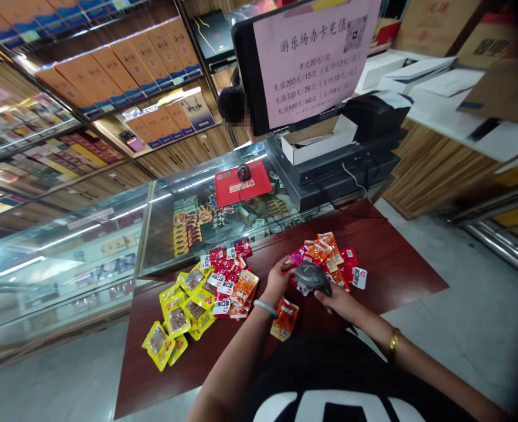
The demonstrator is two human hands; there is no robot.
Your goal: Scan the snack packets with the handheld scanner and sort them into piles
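Note:
My right hand (pixel 335 302) is wrapped round the handle of a dark grey barcode scanner (pixel 310 274), whose head points toward my left hand. My left hand (pixel 280 280) has its fingers closed at the edge of a snack packet (pixel 301 288) that is mostly hidden under the scanner. Beyond the scanner lies a pile of orange and red snack packets (pixel 322 252), with a pink packet (pixel 297 254) at its left. One orange packet (pixel 286 316) rests close to my left wrist. Farther left are red packets (pixel 230 272) and yellow packets (pixel 192 305), heaped side by side.
The packets lie on a dark red tabletop (pixel 399 275) against a glass display counter (pixel 162 234). On the counter stand a monitor with a pink notice (pixel 311 64), a white box (pixel 320 140) and a mouse (pixel 243 172) on a red mat. A person (pixel 234 108) is behind it.

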